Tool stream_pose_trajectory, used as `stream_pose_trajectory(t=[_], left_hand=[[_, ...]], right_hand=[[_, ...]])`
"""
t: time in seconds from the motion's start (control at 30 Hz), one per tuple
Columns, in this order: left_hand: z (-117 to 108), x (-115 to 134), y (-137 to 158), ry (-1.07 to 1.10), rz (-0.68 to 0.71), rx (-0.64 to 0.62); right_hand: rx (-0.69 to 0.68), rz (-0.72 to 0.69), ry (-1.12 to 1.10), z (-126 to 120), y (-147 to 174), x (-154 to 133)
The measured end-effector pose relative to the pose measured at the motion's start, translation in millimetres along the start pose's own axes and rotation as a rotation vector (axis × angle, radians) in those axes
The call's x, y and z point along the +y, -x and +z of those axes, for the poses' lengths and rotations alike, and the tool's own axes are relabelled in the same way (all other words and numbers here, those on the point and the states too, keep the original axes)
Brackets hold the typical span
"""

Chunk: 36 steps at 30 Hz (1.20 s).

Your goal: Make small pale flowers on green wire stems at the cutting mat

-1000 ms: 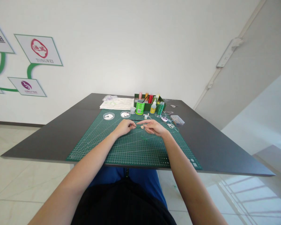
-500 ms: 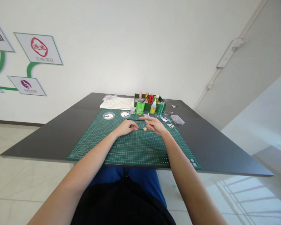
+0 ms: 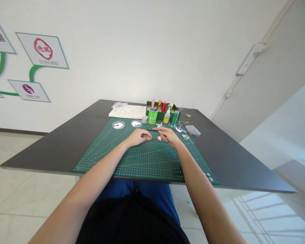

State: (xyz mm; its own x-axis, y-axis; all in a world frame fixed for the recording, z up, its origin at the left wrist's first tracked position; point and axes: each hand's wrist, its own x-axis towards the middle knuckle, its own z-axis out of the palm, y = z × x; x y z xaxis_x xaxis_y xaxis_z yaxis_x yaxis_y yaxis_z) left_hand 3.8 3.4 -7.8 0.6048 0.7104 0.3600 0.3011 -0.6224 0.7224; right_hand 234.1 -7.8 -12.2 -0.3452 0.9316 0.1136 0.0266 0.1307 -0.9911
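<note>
Compared with a second ago, the left hand (image 3: 139,137) sits slightly farther right, and the pale piece (image 3: 159,138) has shifted rightward with it. A short length of green stem (image 3: 155,138) now shows between the hands; judged from this, the piece is being moved or turned by its stem.

Left hand: thumb and fingers nearly closed, apparently pinching the stem's end. Right hand (image 3: 168,136): index finger extended, other fingers curled; cannot tell whether it grips anything. The pale piece is just beside its lower fingers, over the cutting mat (image 3: 142,159); contact unclear. One dark stick (image 3: 149,129) lies behind the fingertips.

Count: two round dishes (image 3: 118,128) (image 3: 136,126) with white bits; one small pot (image 3: 144,119); one green can (image 3: 152,116); one glue bottle (image 3: 166,117); one green tube (image 3: 175,117); one clear case (image 3: 193,130); two scissors (image 3: 185,136) (image 3: 189,115); one green box (image 3: 160,117), its tubes at least three, overlapping.
</note>
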Motion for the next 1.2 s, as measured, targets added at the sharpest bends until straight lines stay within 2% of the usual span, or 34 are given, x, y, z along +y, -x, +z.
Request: stream_pose_trajectory(t=[0.57,0.93,1.2], left_hand=[[-0.4,1.3,-1.4,-0.040,-0.031,0.109],[-1.3,-4.5,-2.5,0.008,0.014,0.124],[-2.1,-1.6,-2.3,-0.058,0.058,0.130]], right_hand=[[-0.049,0.128,0.175,-2.5,-4.5,12.4],[-0.092,0.099,0.179,-2.9,-8.0,21.1],[-0.085,0.099,0.165,-2.9,-7.9,22.1]])
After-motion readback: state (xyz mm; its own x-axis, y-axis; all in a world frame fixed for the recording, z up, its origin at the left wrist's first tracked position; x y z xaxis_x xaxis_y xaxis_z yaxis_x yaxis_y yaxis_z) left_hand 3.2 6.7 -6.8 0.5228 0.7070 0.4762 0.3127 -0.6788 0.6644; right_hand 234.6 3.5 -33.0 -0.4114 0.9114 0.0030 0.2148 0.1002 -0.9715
